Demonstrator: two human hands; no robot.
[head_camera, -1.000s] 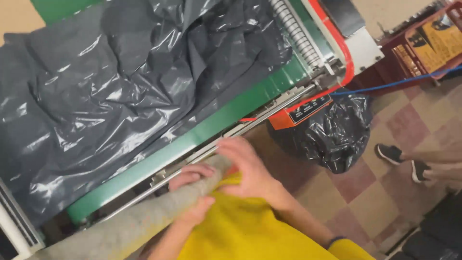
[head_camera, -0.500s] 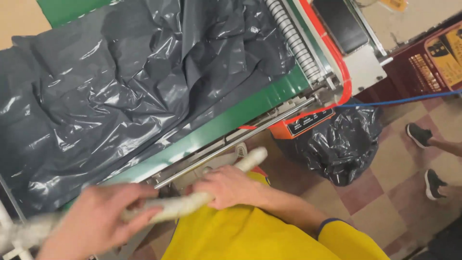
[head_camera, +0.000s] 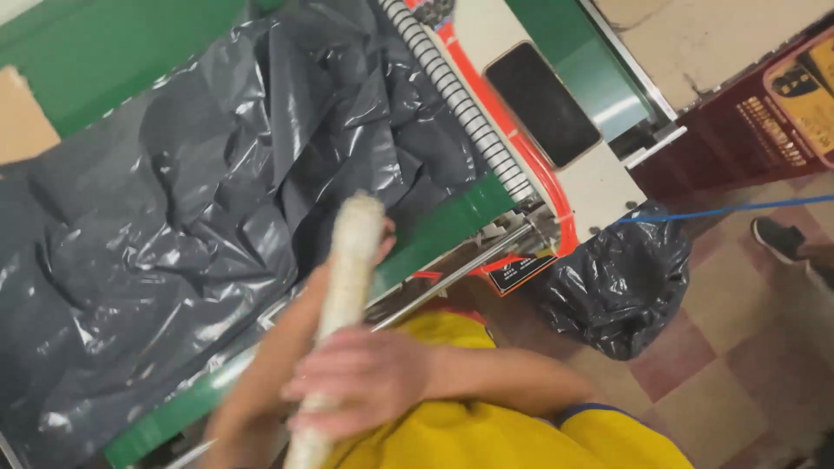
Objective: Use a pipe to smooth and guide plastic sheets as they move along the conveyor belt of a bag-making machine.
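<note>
Hands meet on a pale, rough-surfaced roll [head_camera: 346,287] that stands nearly upright in the near middle of the scene, its top end rising in front of crumpled black plastic sheeting [head_camera: 174,234] and its bottom end cut off by the near edge. The right hand [head_camera: 365,378] comes in from the right and closes around the lower part of the roll, fingers wrapped over it and blurred by motion. The left hand [head_camera: 369,239] reaches up behind the roll near its top; only a fingertip or two shows beside the roll, so its grip is hard to judge, though the forearm lies along the roll and touches it. What the roll is made of cannot be told from this blur. The sheeting covers most of a green-framed machine [head_camera: 452,217], hiding whatever lies under it. Right of it run a ribbed grey roller [head_camera: 460,104] and a red-edged panel with a dark pad [head_camera: 543,104]. Just beside the machine on the floor sits a bulging black bag [head_camera: 621,287], with a blue cord [head_camera: 738,208] stretching away to the right. At the far right a dark shoe [head_camera: 777,239] of another person shows, the rest cut off. A yellow shirt [head_camera: 486,434] fills the near edge.
</note>
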